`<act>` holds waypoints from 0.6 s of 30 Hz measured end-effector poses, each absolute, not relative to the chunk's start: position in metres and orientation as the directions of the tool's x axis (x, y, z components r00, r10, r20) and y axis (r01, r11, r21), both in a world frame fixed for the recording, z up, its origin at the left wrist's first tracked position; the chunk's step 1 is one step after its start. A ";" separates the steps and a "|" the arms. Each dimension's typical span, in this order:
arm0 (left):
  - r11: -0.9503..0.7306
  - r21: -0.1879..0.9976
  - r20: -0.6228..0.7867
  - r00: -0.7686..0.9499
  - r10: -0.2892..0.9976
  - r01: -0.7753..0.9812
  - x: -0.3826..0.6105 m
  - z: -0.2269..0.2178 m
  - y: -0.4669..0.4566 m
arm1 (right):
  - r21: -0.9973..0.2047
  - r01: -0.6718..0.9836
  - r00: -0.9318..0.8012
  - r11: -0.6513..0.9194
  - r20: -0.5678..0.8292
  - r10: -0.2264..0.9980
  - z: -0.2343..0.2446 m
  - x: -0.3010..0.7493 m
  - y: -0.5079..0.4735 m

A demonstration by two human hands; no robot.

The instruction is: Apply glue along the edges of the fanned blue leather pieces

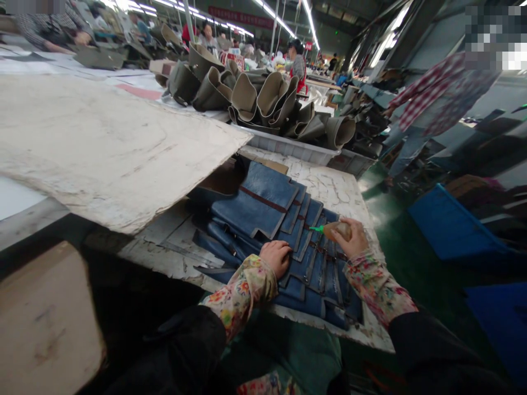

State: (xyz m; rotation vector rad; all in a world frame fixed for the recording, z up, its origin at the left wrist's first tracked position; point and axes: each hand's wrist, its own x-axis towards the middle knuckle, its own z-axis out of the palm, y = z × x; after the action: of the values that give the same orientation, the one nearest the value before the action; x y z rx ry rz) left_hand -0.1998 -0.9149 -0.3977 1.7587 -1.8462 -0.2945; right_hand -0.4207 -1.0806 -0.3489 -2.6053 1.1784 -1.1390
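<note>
Well, in the head view, your two hands are apart. Your right hand (353, 238) is wrapped round a small brownish squeeze bottle with a thin green tip (336, 231). You hold it tipped on its side, so the tip points left over the flat blue leathery pieces with grey edges (263, 192), maybe because a thin tip fits small spots. Your left hand (276, 258) rests on those blue pieces with bent fingers, perhaps to stop them sliding; I can't tell if it pinches one. The pieces overlap like steps on a worn white board (329, 184), likely so each edge peeks out. Behind them, curled grey-brown pieces (245, 96) sit packed in a long pale grey plastic tray (288, 144), which probably stops them rolling away
</note>
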 end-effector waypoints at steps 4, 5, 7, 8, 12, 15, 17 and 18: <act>0.106 0.526 0.244 0.031 -0.969 -0.844 -0.200 -0.398 -0.916 | -0.329 -0.617 0.465 -0.715 0.581 -0.668 -0.349 -0.418 -1.080; 0.106 0.527 0.244 0.030 -0.969 -0.843 -0.200 -0.398 -0.916 | -0.332 -0.618 0.463 -0.713 0.579 -0.671 -0.349 -0.417 -1.081; 0.107 0.528 0.242 0.028 -0.970 -0.843 -0.199 -0.397 -0.917 | -0.348 -0.631 0.433 -0.693 0.583 -0.687 -0.350 -0.415 -1.087; 0.107 0.528 0.241 0.028 -0.970 -0.843 -0.199 -0.397 -0.917 | -0.359 -0.639 0.415 -0.681 0.584 -0.697 -0.350 -0.414 -1.091; 0.096 0.530 0.226 0.031 -0.974 -0.843 -0.198 -0.395 -0.919 | -0.371 -0.662 0.388 -0.652 0.575 -0.721 -0.350 -0.410 -1.111; 0.094 0.538 0.213 0.027 -0.977 -0.838 -0.197 -0.395 -0.920 | -0.353 -0.673 0.378 -0.649 0.590 -0.713 -0.350 -0.408 -1.124; 0.094 0.542 0.211 0.027 -0.977 -0.835 -0.196 -0.397 -0.921 | -0.354 -0.675 0.366 -0.648 0.602 -0.710 -0.350 -0.406 -1.131; 0.096 0.544 0.212 0.027 -0.977 -0.834 -0.196 -0.398 -0.922 | -0.355 -0.674 0.358 -0.647 0.609 -0.707 -0.349 -0.405 -1.134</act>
State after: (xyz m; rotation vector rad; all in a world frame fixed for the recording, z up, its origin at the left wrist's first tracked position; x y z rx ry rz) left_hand -0.1960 -0.9216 -0.3979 1.7710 -1.8398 -0.3448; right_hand -0.4051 -1.1339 -0.3491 -2.5529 1.2997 -1.1805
